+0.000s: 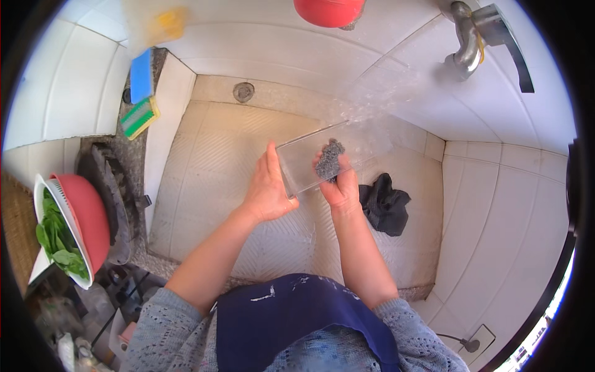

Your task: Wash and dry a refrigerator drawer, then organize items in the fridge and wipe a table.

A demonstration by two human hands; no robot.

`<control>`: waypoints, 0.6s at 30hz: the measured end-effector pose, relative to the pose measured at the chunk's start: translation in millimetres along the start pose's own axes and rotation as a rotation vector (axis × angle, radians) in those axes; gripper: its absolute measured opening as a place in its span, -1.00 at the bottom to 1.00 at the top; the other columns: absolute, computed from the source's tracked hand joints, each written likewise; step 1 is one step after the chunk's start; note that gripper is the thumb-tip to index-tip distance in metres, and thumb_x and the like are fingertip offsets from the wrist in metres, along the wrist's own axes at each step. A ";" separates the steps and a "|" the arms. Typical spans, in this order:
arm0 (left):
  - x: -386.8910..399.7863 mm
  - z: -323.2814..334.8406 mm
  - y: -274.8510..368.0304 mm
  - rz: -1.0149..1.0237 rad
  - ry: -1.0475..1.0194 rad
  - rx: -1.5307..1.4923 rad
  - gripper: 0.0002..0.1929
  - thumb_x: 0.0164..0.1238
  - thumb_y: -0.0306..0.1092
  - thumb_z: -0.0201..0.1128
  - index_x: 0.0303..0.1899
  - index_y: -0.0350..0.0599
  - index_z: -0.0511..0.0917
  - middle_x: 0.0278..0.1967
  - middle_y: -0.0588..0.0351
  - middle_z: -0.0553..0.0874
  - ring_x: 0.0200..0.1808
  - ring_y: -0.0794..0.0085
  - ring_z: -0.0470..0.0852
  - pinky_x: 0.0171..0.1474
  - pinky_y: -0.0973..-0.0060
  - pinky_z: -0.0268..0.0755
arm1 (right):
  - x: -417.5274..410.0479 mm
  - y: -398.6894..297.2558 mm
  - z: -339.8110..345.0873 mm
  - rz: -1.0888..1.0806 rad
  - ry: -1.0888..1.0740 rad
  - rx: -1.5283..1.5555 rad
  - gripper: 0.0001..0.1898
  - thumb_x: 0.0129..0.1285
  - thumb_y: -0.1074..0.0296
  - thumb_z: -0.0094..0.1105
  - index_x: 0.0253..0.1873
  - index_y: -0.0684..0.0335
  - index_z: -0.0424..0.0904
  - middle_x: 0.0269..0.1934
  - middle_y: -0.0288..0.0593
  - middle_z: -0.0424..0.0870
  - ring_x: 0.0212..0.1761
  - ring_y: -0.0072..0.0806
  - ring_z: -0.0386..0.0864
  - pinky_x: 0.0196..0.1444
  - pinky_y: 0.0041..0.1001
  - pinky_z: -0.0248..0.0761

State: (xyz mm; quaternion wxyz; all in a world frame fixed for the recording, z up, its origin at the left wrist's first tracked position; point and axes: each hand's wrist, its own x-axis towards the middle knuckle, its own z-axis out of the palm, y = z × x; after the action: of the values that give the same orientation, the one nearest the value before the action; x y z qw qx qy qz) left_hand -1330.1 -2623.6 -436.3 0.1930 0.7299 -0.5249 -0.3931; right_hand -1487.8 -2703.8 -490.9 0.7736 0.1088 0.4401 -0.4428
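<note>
My left hand (267,186) grips the near left end of a clear rectangular container (300,160), tilted above the tiled basin. Its thumb lies along the lower edge and its fingers point up. In my right hand (341,188) is a grey metal scouring pad (330,160), at the container's side; whether it touches the wall cannot be made out. Water splashes off the container's far end, below the metal tap (465,51). A crumpled black cloth (386,204) lies on the basin floor (209,186), just right of my right wrist.
On the left ledge are a blue block-shaped item (141,76) and a green-and-yellow brush (139,118). Nearer stands a red bowl (88,218) with a white colander (69,242) of green leaves (58,232). A drain (243,92) sits at the back. A plug (470,345) is in the wall at lower right.
</note>
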 end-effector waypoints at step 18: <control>5.0 -0.3 -1.8 0.100 0.047 0.028 0.27 -0.20 -0.26 0.52 0.40 -0.35 -0.37 0.29 -0.35 0.14 0.32 -0.16 0.16 0.36 0.16 0.12 | -104.5 -62.5 73.7 -0.330 -0.390 -1.251 -0.90 0.16 0.57 0.25 -0.22 0.36 0.67 -0.26 -0.28 0.64 -0.24 -0.66 0.51 -0.16 -0.63 0.38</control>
State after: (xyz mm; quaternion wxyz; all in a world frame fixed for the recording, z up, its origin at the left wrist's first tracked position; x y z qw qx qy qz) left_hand -1328.1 -2627.6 -439.3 0.2144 0.7144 -0.5615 -0.3583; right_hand -1516.6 -2719.9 -352.5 0.6783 -0.5103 0.4767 -0.2285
